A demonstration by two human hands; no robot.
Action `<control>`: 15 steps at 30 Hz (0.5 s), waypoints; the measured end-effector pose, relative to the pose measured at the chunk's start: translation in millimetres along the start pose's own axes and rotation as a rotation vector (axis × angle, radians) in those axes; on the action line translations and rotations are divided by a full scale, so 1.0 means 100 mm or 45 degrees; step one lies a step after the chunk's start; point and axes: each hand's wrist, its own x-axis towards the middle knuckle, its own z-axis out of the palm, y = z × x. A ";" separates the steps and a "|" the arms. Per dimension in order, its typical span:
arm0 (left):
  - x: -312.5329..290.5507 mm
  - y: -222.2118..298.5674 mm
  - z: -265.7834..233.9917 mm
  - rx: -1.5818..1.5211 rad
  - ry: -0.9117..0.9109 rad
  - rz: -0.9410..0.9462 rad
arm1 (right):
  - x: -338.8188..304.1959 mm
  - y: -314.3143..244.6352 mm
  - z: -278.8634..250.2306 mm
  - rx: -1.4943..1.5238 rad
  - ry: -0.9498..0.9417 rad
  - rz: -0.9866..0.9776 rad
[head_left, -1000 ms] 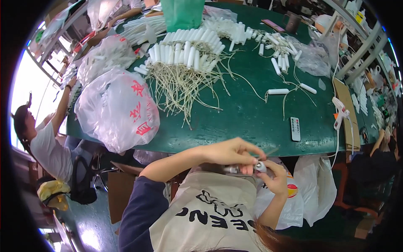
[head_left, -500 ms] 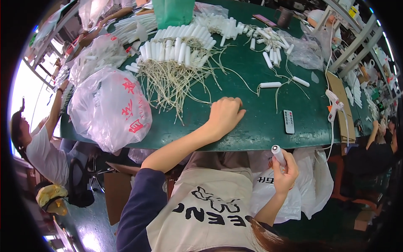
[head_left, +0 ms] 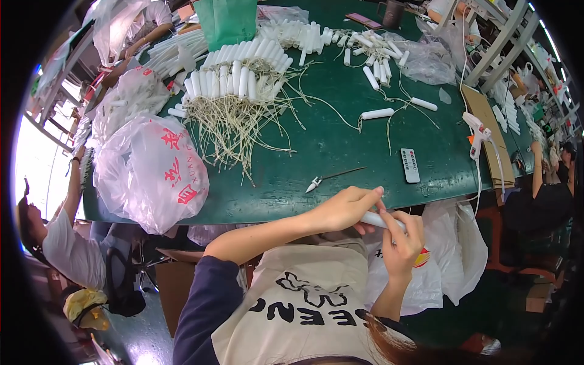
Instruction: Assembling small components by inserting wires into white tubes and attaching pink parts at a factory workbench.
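A white plastic tube (head_left: pixel 376 220) is held between my two hands just off the front edge of the table. My right hand (head_left: pixel 403 244) wraps its fingers round the tube's right part. At the other end my left hand (head_left: pixel 348 207) closes its fingers on it, hiding that tip. Just beyond my left hand, a small white piece with a pointed end (head_left: pixel 314 184) lies on the table, joined to a thin brownish stem. A white remote control (head_left: pixel 410 165) lies farther right.
White tubes with cream cords (head_left: pixel 234 82) are heaped at the far left of the green table (head_left: pixel 292 201). Beside them stands a full plastic bag (head_left: pixel 146 176). A hot-glue gun (head_left: pixel 477 131) hangs near the right edge. Other people work at both sides.
My left hand has come back from the table, uncovering the pointed white piece and its stem, and has joined the tube. My right hand has tilted the tube sideways to meet it.
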 end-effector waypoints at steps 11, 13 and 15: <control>0.05 -0.10 -0.04 0.356 -0.023 0.006 | -0.05 -0.01 0.02 -0.008 -0.034 0.032; 0.04 -0.12 -0.06 0.457 0.007 0.043 | -0.04 0.02 0.00 -0.010 -0.021 0.041; 0.05 -0.16 -0.11 0.483 0.024 0.066 | -0.04 0.03 -0.01 -0.015 0.009 0.077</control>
